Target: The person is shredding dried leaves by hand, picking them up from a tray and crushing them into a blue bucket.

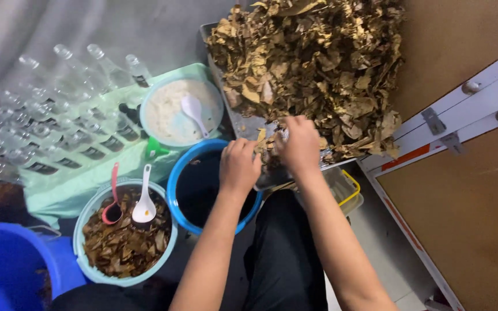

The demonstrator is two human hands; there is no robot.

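1. Dry leaves [312,63] sit piled on a metal tray [243,124], upper middle of the frame, just above our hands.
2. Our right hand [300,145] is nearest, fingers curled into the pile's lower edge.
3. Our left hand [238,166] pinches leaf bits over the blue bowl [175,190].

**Floor: items resting on it**

The grey floor [162,29] carries a metal tray [243,124] heaped with dry brown leaves [312,63]. Beside the tray lies a pale green cloth [59,184] bearing rows of clear glass bottles [59,126] and a bowl of white powder [180,112]. Nearer the person stand a blue bucket [183,190], a light blue basin of wet leaves [125,236] and a large blue tub [7,270]. A clear box with yellow clips [347,190] sits under the tray's edge.
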